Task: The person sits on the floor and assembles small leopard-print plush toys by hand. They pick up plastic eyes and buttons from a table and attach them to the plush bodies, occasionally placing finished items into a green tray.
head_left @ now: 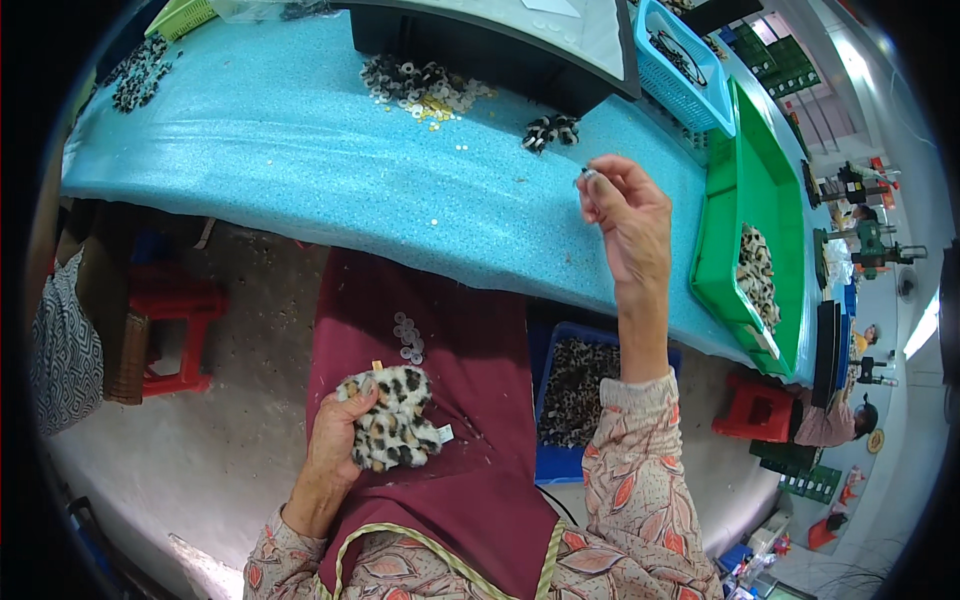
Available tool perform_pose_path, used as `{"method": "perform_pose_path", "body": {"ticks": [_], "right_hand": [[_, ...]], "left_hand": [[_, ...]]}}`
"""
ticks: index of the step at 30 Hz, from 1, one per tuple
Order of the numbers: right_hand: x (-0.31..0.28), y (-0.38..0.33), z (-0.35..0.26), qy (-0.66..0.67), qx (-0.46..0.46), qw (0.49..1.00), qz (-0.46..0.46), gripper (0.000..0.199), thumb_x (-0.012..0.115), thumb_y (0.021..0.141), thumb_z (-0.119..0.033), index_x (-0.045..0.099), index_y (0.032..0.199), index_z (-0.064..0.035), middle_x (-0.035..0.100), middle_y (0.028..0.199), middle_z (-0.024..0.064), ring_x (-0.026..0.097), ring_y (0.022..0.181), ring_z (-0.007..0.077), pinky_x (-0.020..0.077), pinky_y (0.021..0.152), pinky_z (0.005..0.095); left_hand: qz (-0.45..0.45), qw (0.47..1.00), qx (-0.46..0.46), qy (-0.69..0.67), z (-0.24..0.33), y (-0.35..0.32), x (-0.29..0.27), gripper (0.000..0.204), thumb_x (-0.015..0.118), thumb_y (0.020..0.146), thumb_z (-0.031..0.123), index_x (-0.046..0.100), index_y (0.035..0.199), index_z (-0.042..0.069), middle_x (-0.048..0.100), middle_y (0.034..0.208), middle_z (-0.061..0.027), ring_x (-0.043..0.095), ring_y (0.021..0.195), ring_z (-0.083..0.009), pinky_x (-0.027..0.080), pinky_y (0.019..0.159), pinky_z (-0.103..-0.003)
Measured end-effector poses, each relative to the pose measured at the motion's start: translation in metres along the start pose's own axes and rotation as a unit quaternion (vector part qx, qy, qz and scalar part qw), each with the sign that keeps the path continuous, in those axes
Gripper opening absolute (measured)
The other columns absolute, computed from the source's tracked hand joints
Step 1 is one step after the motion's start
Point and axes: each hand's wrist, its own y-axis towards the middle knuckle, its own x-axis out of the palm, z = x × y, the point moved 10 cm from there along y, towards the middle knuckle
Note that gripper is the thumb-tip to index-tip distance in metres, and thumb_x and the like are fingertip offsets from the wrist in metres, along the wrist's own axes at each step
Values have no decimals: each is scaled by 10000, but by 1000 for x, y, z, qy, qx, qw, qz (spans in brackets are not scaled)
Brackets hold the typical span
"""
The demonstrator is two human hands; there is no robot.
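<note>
My left hand (340,435) is closed on a spotted plush piece (397,418), furry, white with black and tan patches, held over my lap. A small white tag sticks out at its right side, and an orange-tan tab at its top. Above the blue table cover my right hand (630,205) is raised, thumb and fingers pinched on a tiny dark and pale piece (588,174) too small to name. Several pale washer-like discs (408,338) lie on my dark red apron (480,360). Beyond my right hand sits a little cluster of black-and-white spotted furry pieces (550,131).
A black bin (480,50) stands on the blue-covered table (250,150), with a heap of small furry parts and discs (420,85) before it. Rightward are a blue basket (690,75) and a green tray (720,240) holding plush. A blue crate (560,462) and red stools (180,320) are below.
</note>
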Motion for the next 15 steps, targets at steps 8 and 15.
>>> {"method": "perform_pose_path", "body": {"ticks": [8,15], "right_hand": [[49,-97,29,256,105,960,-46,306,717,818,-139,609,1048,32,637,906,144,591,701,150,490,597,248],[87,-170,80,170,231,957,-33,222,664,831,-9,609,1032,66,672,871,179,630,664,139,539,597,236]], "left_hand": [[1,999,-17,27,0,4,1,245,558,875,84,607,1077,-46,687,958,-127,691,817,-218,574,744,-340],[-2,999,-48,-8,-7,-4,4,265,588,900,154,598,1088,-31,684,949,-138,689,806,-219,589,713,-349]]}}
